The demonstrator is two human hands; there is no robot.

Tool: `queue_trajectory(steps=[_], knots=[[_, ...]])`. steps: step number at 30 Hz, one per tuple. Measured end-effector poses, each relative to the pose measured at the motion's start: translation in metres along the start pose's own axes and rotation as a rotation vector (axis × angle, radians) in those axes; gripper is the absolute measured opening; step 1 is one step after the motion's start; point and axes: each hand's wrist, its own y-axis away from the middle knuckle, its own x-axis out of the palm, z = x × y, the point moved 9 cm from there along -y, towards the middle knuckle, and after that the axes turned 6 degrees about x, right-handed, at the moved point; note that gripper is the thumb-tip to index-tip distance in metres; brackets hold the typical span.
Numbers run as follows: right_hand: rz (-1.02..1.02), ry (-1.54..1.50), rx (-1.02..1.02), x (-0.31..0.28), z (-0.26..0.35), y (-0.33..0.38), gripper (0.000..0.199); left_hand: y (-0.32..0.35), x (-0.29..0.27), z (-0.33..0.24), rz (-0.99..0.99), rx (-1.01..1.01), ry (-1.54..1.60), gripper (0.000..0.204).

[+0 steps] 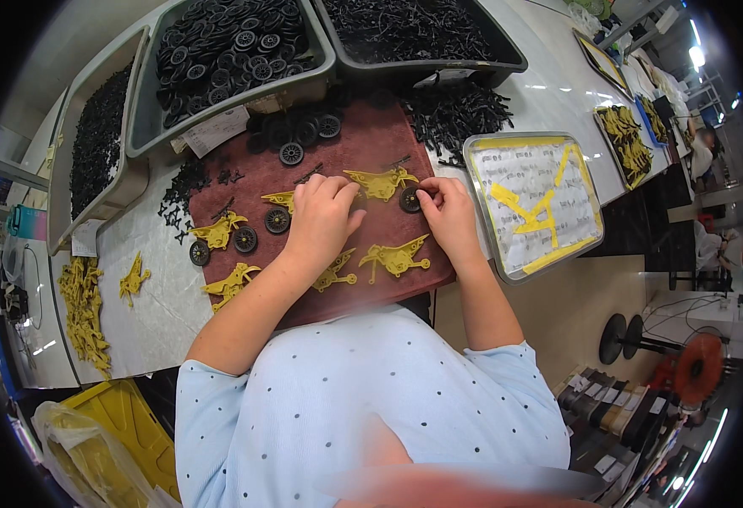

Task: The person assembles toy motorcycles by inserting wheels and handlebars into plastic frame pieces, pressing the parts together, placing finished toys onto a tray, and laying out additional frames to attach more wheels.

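White paper label (pixel 216 129) behind the brown mat (pixel 371 144), left hand (pixel 321 222) and right hand (pixel 448 212) on it, grip clamped on yellow toy motorcycle (pixel 380 182), black wheel (pixel 410 200) pinched by right fingers

Yellow toy motorcycle frame (pixel 382 183): matt moulded plastic. Black wheel (pixel 410 199): ribbed plastic. Maroon mat (pixel 371 135): soft, napped cloth. Grey bin (pixel 147 118): smooth plastic.

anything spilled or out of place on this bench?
Yes. Small black parts lie in a loose heap on the table outside the bins, beside the brown mat, and a smaller scatter sits off the mat's left edge. Nothing looks damaged.
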Motion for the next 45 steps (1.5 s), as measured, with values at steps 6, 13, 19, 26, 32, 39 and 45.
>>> queue_trajectory(steps=[6,13,19,26,32,39,45], knots=[[0.029,0.010,0.009,0.000,0.000,-0.001,0.017,-0.003,0.000,-0.005,-0.023,0.041,0.016,0.036],[0.034,0.006,0.013,-0.001,0.001,-0.001,0.017,-0.004,-0.002,-0.004,-0.056,0.052,-0.042,0.037],[0.032,0.012,-0.003,0.001,0.001,-0.001,0.017,0.000,-0.001,-0.005,0.016,0.028,-0.041,0.038],[0.059,0.029,0.018,0.003,0.004,0.000,0.018,0.001,0.004,0.000,-0.032,0.010,-0.021,0.036],[0.067,0.030,0.020,0.002,0.007,0.001,0.020,-0.001,-0.010,0.007,0.033,-0.018,-0.009,0.049],[0.055,0.156,-0.410,0.019,0.072,0.013,0.031,0.021,-0.021,0.035,0.123,-0.081,-0.062,0.052],[0.126,0.349,-0.605,0.043,0.101,0.020,0.027,0.025,-0.026,0.041,0.107,-0.079,-0.051,0.051]])
